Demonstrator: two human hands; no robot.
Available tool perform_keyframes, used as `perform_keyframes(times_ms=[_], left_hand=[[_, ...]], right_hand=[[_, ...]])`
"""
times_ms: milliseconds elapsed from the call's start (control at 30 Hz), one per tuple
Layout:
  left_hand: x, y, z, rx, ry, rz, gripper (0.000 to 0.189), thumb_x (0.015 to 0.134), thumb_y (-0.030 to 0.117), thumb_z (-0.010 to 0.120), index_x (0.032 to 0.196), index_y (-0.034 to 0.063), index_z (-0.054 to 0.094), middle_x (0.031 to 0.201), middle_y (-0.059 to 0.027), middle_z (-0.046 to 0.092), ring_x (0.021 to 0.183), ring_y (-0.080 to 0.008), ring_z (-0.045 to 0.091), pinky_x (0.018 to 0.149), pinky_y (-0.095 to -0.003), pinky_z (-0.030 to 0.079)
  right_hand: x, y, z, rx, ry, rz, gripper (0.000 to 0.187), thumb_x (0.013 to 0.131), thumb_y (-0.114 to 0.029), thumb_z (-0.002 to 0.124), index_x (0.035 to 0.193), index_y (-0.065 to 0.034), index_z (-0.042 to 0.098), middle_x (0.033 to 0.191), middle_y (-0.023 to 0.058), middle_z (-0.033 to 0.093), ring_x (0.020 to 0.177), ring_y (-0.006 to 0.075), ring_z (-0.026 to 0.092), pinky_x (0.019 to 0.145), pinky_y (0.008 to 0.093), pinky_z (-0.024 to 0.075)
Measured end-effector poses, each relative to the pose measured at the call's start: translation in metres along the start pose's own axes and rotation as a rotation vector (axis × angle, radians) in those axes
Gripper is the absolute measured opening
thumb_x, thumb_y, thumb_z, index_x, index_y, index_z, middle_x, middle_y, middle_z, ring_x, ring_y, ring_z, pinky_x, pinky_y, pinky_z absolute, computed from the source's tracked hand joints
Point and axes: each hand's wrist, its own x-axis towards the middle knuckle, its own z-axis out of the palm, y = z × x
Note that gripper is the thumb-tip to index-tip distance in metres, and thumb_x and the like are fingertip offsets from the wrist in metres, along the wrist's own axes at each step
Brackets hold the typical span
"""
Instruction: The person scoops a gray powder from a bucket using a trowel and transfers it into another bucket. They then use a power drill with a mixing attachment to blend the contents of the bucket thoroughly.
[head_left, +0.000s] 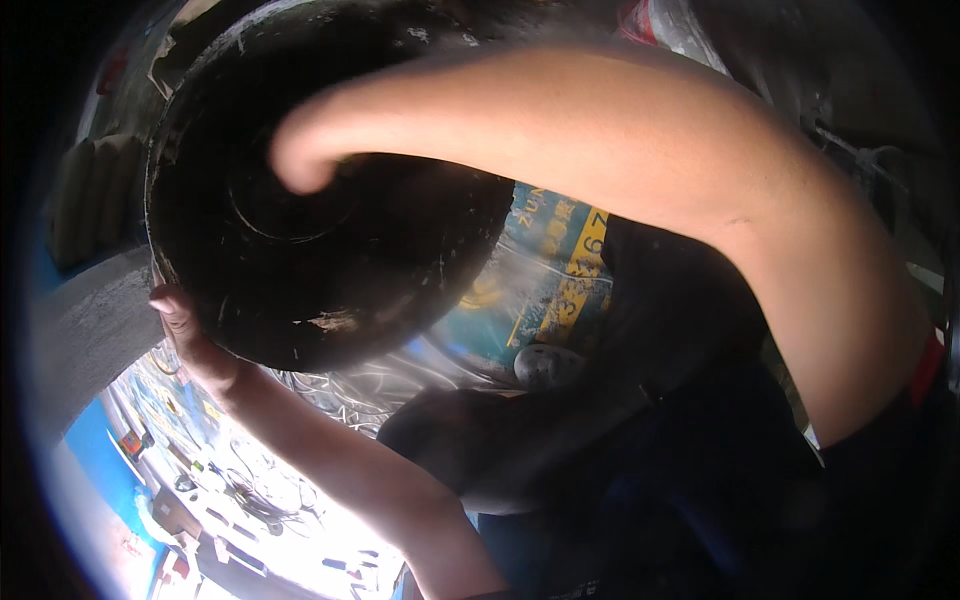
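Note:
A large black round object (390, 285), either a shallow vessel or a disc, is tilted up before me. Its dark face is scuffed, and a faint ring marks the middle. My left hand (191, 337) holds its rim at the lower left, thumb on the near side and the other fingers mostly hidden. From the right, my bare right arm crosses over the black object. My right hand (304, 161) is blurred near the centre of the dark face. Its fingers cannot be made out, nor whether it holds anything.
Behind the black object lies a worn green sheet (487, 315) with yellow printing. Tangled pale strands or wires (360, 397) lie below it. A rounded grey object (547, 365) rests near my dark-clothed leg (450, 442). At lower left, a brightly lit area holds cables (255, 487) and small items.

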Motion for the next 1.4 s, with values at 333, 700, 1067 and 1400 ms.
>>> perform_keyframes(times_ms=[333, 700, 1067, 1400], left_hand=[[0.003, 0.004, 0.006, 0.136, -0.005, 0.045, 0.086, 0.089, 0.073, 0.042, 0.138, 0.0024, 0.048, 0.129, -0.0112, 0.054, 0.117, -0.0233, 0.049, 0.105, -0.0402, 0.038], [-0.002, 0.005, -0.001, 0.168, -0.126, 0.127, 0.09, 0.088, 0.076, 0.038, 0.138, 0.0014, 0.048, 0.129, -0.0115, 0.054, 0.116, -0.023, 0.05, 0.104, -0.0402, 0.038], [0.0, 0.023, 0.022, 0.229, -0.14, 0.1, 0.09, 0.088, 0.076, 0.038, 0.138, 0.001, 0.046, 0.129, -0.0124, 0.054, 0.113, -0.0219, 0.052, 0.102, -0.0375, 0.04], [0.004, 0.016, 0.015, 0.141, -0.236, 0.141, 0.088, 0.092, 0.075, 0.03, 0.138, 0.0015, 0.048, 0.132, -0.0121, 0.052, 0.118, -0.0237, 0.047, 0.107, -0.0417, 0.034]], right_hand=[[-0.009, -0.007, 0.038, -0.229, 0.133, -0.094, 0.009, 0.078, -0.011, 0.065, 0.086, -0.0061, 0.067, 0.075, 0.0129, 0.062, 0.058, 0.0244, 0.06, 0.05, 0.037, 0.0505], [-0.035, -0.01, -0.057, 0.564, -0.135, 0.211, 0.018, 0.081, -0.001, 0.06, 0.099, 0.0003, 0.062, 0.063, 0.011, 0.054, 0.047, 0.0178, 0.05, 0.039, 0.0301, 0.0415], [-0.08, -0.055, -0.02, -0.657, 0.042, -0.169, 0.014, 0.074, -0.005, 0.061, 0.085, 0.0, 0.067, 0.081, 0.0158, 0.067, 0.064, 0.026, 0.061, 0.057, 0.0417, 0.0509], [-0.105, -0.021, -0.105, 0.456, -0.015, 0.201, 0.012, 0.079, -0.006, 0.061, 0.087, 0.0008, 0.057, 0.073, 0.0105, 0.057, 0.048, 0.0183, 0.05, 0.048, 0.033, 0.0461]])
